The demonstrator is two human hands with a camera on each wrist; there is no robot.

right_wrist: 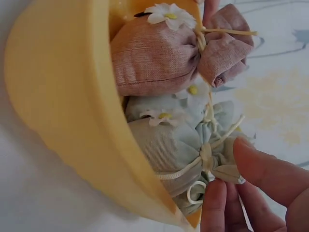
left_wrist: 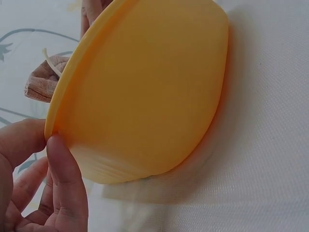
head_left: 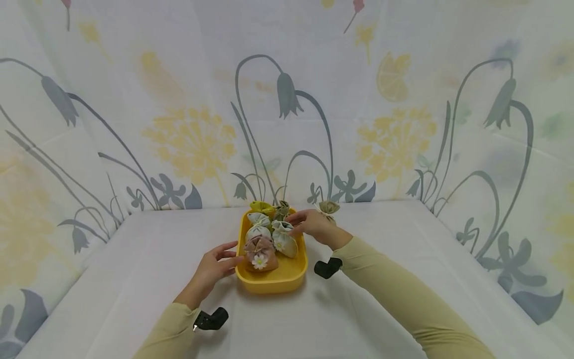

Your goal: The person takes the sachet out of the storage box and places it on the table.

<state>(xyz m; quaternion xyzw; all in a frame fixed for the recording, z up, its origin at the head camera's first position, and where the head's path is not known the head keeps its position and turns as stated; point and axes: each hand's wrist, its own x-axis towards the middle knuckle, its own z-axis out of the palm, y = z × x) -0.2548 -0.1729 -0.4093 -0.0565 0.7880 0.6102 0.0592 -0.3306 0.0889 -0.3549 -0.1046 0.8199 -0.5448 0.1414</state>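
My left hand [head_left: 217,267] is at the left side of a yellow plastic tub [head_left: 271,287], with thumb and finger pinching its rim [left_wrist: 72,72] in the left wrist view. Over the tub's right side, my right hand [head_left: 317,227] pinches the gathered top of a pale green drawstring pouch [right_wrist: 166,145], which has a white flower and a cream tie. A pink pouch [head_left: 261,253] with a white flower lies at the front left inside the tub. Behind it sit a light bluish pouch [head_left: 258,229], a yellow-green pouch [head_left: 261,207] and a dark olive pouch [head_left: 281,211].
An olive-beige pouch [head_left: 329,207] stands outside the tub, partly hidden behind my right hand. A white cloth [head_left: 381,309] covers the table, and a flower-printed curtain [head_left: 287,149] hangs along its back edge. Small black wrist cameras [head_left: 213,319] stick out from both sleeves.
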